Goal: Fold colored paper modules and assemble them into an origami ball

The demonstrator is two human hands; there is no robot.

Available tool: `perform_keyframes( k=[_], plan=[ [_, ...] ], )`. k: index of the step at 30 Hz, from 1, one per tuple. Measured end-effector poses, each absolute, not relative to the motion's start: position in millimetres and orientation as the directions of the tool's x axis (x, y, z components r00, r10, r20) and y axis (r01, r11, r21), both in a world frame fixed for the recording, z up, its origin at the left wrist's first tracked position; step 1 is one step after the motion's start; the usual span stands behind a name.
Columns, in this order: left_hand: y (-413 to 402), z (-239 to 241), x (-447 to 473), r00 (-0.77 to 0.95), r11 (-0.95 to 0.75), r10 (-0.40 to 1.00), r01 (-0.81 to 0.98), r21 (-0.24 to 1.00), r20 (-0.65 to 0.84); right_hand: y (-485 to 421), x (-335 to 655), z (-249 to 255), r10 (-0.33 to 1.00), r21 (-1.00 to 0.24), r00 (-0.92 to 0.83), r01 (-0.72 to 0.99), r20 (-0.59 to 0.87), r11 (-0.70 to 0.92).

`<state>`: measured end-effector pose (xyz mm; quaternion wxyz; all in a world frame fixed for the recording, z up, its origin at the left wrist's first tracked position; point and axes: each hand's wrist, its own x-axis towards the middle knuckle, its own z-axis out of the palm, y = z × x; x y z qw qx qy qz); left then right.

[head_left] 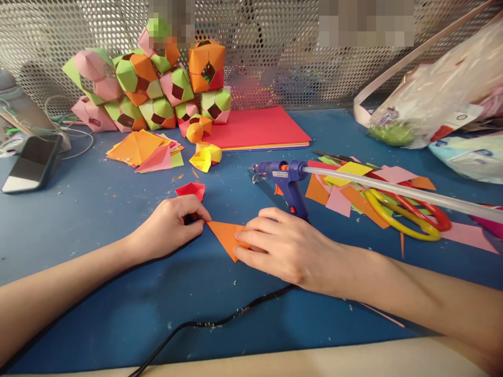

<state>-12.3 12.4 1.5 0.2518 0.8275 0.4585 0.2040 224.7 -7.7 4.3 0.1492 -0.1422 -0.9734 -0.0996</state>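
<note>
the paper [227,236] is plain orange and flat, its visible part a triangle, its right part covered. it is closer to the near edge of the worktop [220,293] than to the far edge, one corner pointing nearward, another left.

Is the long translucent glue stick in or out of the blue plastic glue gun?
Partly in: the long translucent glue stick enters the rear of the blue plastic glue gun; a long part sticks out.
</note>
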Motion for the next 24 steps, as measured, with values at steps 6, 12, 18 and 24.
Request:
perform_keyframes(
  k=[6,12,18,24],
  plan=[
    [12.1,2.7,-11.1,0.494,-0.449,0.863,0.658,0.604,0.103,-6.2,226.2,1.2,0.225,0.180,-0.918,0.294,0.327,0.939],
    [11.7,3.1,-10.7,0.488,-0.447,0.866,0.661,0.603,0.108,-7.9,226.6,2.9,0.215,0.215,-0.933,0.282,0.290,0.935],
    [11.6,4.2,-10.4,0.472,-0.430,0.876,0.668,0.607,0.100,-13.1,226.4,2.4,0.213,0.243,-0.942,0.277,0.258,0.930],
    [10.3,4.9,-9.3,0.459,-0.409,0.884,0.665,0.625,0.090,-17.7,224.2,-2.0,0.294,0.181,-0.918,0.348,0.268,0.920]
  ],
)
